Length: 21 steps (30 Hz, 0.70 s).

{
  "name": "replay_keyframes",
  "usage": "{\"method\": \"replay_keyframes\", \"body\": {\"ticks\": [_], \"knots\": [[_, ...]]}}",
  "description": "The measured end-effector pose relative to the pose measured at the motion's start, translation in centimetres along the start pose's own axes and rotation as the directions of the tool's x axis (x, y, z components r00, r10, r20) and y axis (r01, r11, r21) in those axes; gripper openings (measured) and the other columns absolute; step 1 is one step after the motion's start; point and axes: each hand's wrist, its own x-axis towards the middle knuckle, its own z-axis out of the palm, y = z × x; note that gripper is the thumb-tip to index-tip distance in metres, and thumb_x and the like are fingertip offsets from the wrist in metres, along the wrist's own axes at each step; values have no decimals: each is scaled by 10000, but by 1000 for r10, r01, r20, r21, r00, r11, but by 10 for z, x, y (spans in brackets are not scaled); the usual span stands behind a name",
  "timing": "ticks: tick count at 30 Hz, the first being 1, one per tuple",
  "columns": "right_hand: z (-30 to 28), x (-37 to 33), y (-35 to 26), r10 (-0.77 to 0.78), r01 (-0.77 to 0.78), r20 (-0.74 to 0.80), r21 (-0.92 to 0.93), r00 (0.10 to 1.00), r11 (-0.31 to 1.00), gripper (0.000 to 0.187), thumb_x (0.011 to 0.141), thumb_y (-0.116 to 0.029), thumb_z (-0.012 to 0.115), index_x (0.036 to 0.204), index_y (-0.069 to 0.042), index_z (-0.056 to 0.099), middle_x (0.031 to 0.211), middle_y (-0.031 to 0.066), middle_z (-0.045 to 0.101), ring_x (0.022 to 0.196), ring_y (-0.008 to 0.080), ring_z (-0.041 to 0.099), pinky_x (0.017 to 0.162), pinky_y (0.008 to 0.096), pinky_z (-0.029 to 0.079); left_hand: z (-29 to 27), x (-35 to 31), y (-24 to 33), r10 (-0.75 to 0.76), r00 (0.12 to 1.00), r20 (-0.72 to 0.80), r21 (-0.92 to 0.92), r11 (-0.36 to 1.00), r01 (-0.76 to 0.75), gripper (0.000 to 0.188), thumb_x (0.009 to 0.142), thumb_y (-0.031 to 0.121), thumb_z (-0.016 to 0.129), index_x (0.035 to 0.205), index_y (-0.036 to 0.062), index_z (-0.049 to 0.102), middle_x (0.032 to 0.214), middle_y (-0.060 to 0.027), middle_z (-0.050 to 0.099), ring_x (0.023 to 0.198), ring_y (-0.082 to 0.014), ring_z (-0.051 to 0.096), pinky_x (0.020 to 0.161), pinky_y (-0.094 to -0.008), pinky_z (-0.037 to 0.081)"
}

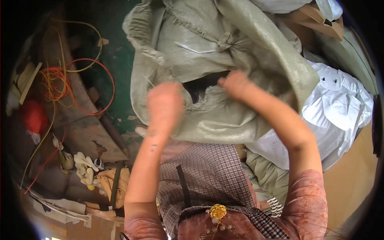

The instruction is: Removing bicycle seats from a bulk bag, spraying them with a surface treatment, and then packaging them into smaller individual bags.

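Two hands: one left hand [165, 103], one right hand [237, 85]; one large grey-green woven sack [230, 125] at them; one white strip [196, 49] on it; one checked apron [206, 162] with one black strap [183, 186]; two pink short sleeves [306, 194]; one gold flower ornament [218, 211]; one bright red object [35, 115]; tangled orange cords [56, 83], too jumbled to count; crumpled white plastic sacking [338, 100], number unclear
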Motion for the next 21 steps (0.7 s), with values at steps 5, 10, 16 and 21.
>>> {"method": "replay_keyframes", "body": {"ticks": [5,10,16,21], "knots": [[51,23,-14,77,0,-158,435,984,901,384,750,-43,454,1120,-70,556,1142,154,547,1079,312,495,929,414,382,88,61,43,90,953,290,-490,869,67,154,695,76,511,789,17,619,792,-199,603,729,-365,578,677,-433,459],[-25,0,89,310,116,-647,528,697,841,350,768,3,430,1110,-39,494,1047,182,541,989,362,506,834,421,434,90,41,-17,-396,877,273,-68,901,428,250,698,41,492,925,18,592,952,-212,604,920,-350,579,806,-425,457],[2,-3,40,169,-136,-237,149,957,979,316,763,-19,440,1076,-23,487,1044,164,549,961,327,527,851,417,420,57,78,-44,-663,743,89,-726,468,504,591,673,23,595,1203,-12,337,953,-168,540,778,-245,579,703,-322,471],[30,21,53,258,-22,-698,328,668,944,207,780,-27,453,945,-16,577,858,139,633,899,318,574,885,377,402,98,87,-40,-604,786,-133,-875,444,193,530,663,28,618,1131,-43,380,1051,-213,522,951,-258,565,806,-309,447]]}}
